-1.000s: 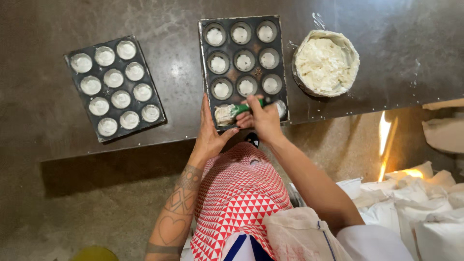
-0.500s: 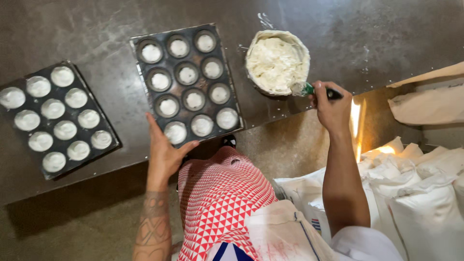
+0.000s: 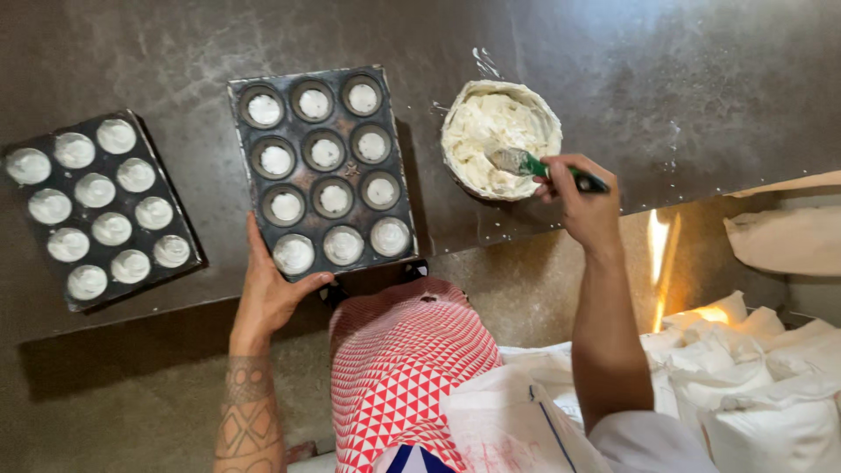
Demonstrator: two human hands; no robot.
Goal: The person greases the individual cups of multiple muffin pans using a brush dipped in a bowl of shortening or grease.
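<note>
A dark muffin tray point(image 3: 399, 184) with twelve cups of white batter lies on the dark counter in the middle. My left hand point(image 3: 270, 289) grips its near left corner at the counter edge. My right hand point(image 3: 585, 197) holds a green-handled spoon point(image 3: 547, 166) whose tip is dipped in the white batter of a round bowl point(image 3: 501, 140), which stands right of the tray.
A second filled muffin tray point(image 3: 180, 228) sits at the far left of the counter point(image 3: 701, 88). Batter splashes mark the counter near the bowl. White sacks point(image 3: 771, 385) pile on the floor at lower right. My red-and-white patterned apron point(image 3: 407, 368) is below.
My right hand carried the spoon from the tray's near edge over to the bowl and dipped it in the batter. My left hand stays on the tray corner.
</note>
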